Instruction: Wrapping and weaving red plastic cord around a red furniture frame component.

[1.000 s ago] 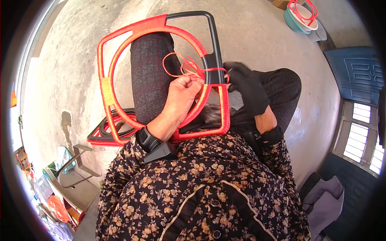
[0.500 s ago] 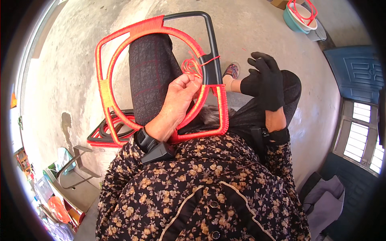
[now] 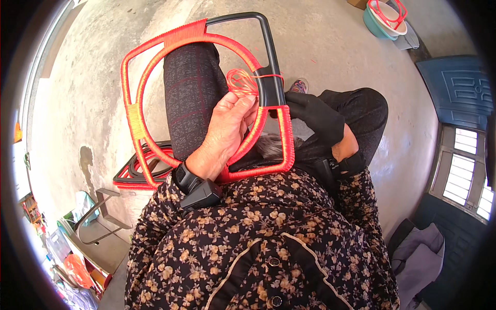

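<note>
A square frame with a round ring inside it [image 3: 219,41] rests over my lap, mostly wrapped in red cord. Its upper right bar [image 3: 269,46] and a short plate on the ring are bare black. My left hand [image 3: 227,121], ungloved, pinches a looped bundle of red cord [image 3: 240,81] at the ring's right side. A strand of that cord crosses the black plate to the outer bar. My right hand [image 3: 320,121], in a black glove, is closed at the frame's right bar, just above the wrapped corner; its fingertips are partly hidden there.
More red and black frames [image 3: 142,168] lie stacked on the left beside a metal bracket [image 3: 101,214]. Basins [image 3: 380,23] with a red frame on top stand at the far right. A blue door [image 3: 457,93] and a grey cloth [image 3: 421,253] are on the right.
My right hand has come left and down from above my right knee to the frame's right bar. The cord bundle has shifted slightly left; my left hand still pinches it.
</note>
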`<state>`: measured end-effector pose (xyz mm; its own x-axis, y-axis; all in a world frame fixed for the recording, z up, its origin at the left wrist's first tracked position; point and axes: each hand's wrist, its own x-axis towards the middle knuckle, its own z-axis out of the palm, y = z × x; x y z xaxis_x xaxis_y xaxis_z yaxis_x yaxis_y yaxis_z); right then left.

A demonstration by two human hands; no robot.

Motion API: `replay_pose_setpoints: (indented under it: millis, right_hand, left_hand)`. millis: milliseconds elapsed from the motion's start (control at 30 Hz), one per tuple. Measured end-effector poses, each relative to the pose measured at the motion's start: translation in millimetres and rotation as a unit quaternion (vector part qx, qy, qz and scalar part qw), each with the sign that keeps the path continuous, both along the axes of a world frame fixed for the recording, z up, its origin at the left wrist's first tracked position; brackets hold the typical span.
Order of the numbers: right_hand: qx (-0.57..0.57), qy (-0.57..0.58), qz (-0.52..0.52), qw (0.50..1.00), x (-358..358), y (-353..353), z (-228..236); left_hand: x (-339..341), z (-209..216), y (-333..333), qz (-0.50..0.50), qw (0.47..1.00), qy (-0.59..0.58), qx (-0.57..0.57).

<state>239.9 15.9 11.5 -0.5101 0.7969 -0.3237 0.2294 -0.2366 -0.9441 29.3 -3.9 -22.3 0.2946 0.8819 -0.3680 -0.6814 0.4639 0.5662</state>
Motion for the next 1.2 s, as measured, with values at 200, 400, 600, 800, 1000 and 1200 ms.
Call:
replay_pose_setpoints:
  millis: [200,400,600,800,1000,1200]
  right_hand:
    - [0.217,-0.119,-0.035,0.968,21,-6,-15]
    - [0.519,-0.542,-0.126,0.649,73,-84,2]
    - [0.375,-0.247,-0.216,0.867,74,-77,-12]
    - [0.372,-0.066,-0.202,0.904,56,-50,-15]
    - [0.181,-0.016,-0.047,0.982,17,-32,-10]
    - [0.357,-0.251,-0.053,0.898,11,-51,18]
  left_hand:
    - [3,3,2,-0.029,0.999,0.015,-0.024]
    - [-2,9,0,-0.08,0.997,0.003,0.001]
    - [-4,14,-5,-0.06,0.996,0.036,0.054]
    - [-2,9,-5,-0.064,0.996,0.034,0.047]
    - [-2,13,-5,-0.069,0.994,0.074,0.036]
    - [-1,9,-2,-0.089,0.99,0.103,0.035]
